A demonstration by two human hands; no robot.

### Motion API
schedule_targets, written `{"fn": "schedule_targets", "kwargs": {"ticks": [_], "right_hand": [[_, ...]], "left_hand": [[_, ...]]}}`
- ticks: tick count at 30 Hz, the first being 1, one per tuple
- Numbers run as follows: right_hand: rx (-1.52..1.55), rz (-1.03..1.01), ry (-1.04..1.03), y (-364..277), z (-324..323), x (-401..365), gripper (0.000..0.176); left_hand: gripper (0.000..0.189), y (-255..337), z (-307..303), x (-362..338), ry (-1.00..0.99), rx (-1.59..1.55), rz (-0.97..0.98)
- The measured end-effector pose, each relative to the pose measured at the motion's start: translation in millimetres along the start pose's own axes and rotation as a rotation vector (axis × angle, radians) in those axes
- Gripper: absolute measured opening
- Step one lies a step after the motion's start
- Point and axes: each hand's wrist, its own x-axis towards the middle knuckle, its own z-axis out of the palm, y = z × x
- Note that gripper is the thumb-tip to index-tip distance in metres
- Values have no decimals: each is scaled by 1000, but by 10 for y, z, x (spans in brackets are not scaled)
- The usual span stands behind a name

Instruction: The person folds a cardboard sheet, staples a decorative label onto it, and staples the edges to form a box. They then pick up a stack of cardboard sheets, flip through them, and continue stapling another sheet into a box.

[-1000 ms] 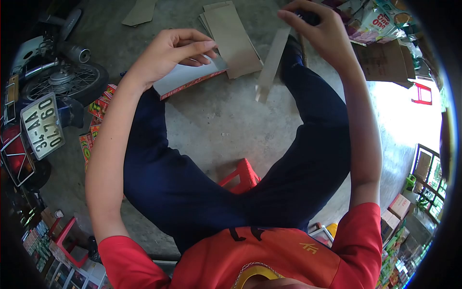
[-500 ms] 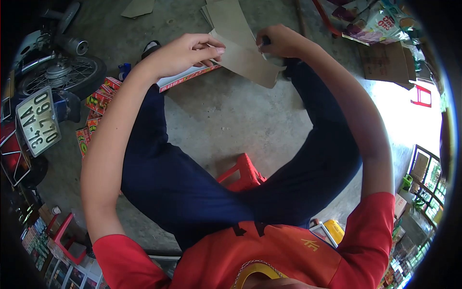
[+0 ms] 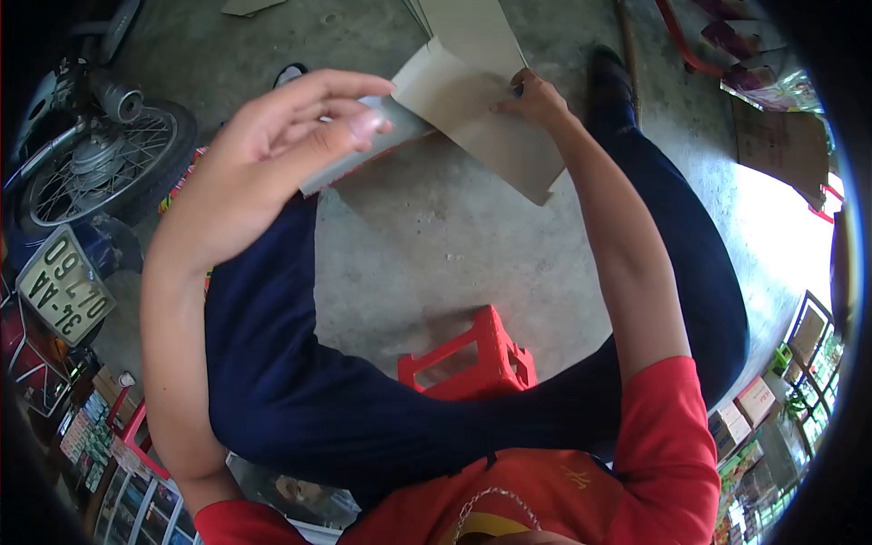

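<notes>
1. Right hand (image 3: pixel 536 95) is down on the brown cardboard sheet (image 3: pixel 481 127), fingers curled shut around a small dark thing (image 3: pixel 519 89). Too tiny to say what it is.
2. That sheet lies flat-ish on the concrete floor (image 3: pixel 427 245), out in front between the person's knees, one corner overlapping the flat white carton (image 3: pixel 363 159) with the red edge.
3. Left hand (image 3: pixel 291 136) is up off the floor and close to the camera, fingers loosely half open. The fingertips overlap the carton's top edge, but honestly can't tell if it's gripping it or just in front of it.
4. More cardboard sheets (image 3: pixel 468 23) are stacked just beyond.
5. Red plastic stool (image 3: pixel 472 359) under the person, motorbike wheel (image 3: pixel 100 163) off to the left.
</notes>
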Motion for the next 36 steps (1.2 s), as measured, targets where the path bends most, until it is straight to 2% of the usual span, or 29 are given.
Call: {"fn": "schedule_targets", "kwargs": {"ticks": [2,5,6,9,12,15,18,19,21,22,25,28,31,33,35,36], "right_hand": [[18,-36,-88,60,-93,16,71],[176,-110,-80,53,-269,-123,49],[183,-126,-133,-41,-416,-215,45],[165,-197,-239,-482,-1174,-476,35],[108,-300,-245,-978,-1922,-786,28],[0,-427,-271,-1465,-2572,-1309,25],[-32,-549,-217,-1772,-2927,-1973,23],[-42,-609,-137,-1762,-2957,-2113,23],[-43,-733,16,-1738,-2945,-2314,24],[-10,-718,47,-1711,-2909,-2364,24],[107,-674,90,-1630,-2803,-2416,25],[250,-630,10,-1562,-2794,-2448,27],[397,-620,-80,-1495,-2835,-2405,32],[431,-643,-97,-1497,-2843,-2415,33],[452,-655,-92,-1466,-2827,-2385,29],[461,-661,-86,-1450,-2829,-2379,27]], "left_hand": [[42,-43,-48,-52,16,-14,-15],[43,-9,-62,-111,48,8,0],[46,-44,-99,-131,49,66,12],[63,-79,-138,-174,173,137,-9],[93,-215,-143,-111,405,324,-10],[104,-150,-105,-65,540,638,147],[97,136,29,-99,534,487,316],[94,196,40,-80,514,437,377],[86,298,15,-77,360,323,317],[83,320,-9,-85,282,274,278],[75,267,50,30,896,718,592],[75,235,-60,174,1072,329,725],[83,302,37,112,981,-35,426],[66,351,39,99,787,-195,355],[44,665,281,8,552,-550,384],[51,636,285,-1,534,-542,341]]}}
